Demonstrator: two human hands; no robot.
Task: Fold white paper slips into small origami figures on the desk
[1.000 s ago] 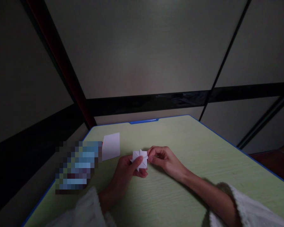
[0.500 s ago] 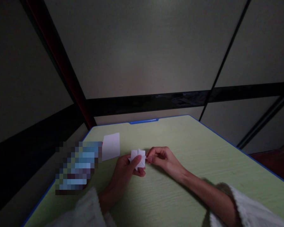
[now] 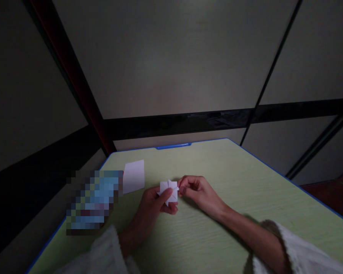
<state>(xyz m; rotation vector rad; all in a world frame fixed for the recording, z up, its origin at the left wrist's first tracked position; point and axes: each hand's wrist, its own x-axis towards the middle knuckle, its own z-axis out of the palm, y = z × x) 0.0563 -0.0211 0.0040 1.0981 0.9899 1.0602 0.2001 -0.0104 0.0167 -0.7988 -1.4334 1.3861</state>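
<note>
Head view, looking forward and down at a pale green wood-grain table [image 3: 211, 160] edged in blue. Near its middle, a small square of folded white origami paper [image 3: 174, 186] has pointed tips jutting from its sides. The left hand [image 3: 149, 205], reaching in from seven o'clock, grips it, thumb on top and fingers beneath. From four o'clock, the right hand [image 3: 202, 193] curls with thumb and fingers drawn together at the origami's three o'clock tip; whether they pinch it, I cannot tell. A flat white paper sheet [image 3: 133, 176] lies at ten o'clock from the origami, beside a pixelated object [image 3: 94, 201] at nine o'clock. Loose white sleeves [image 3: 104, 249] cover both forearms partway.
</note>
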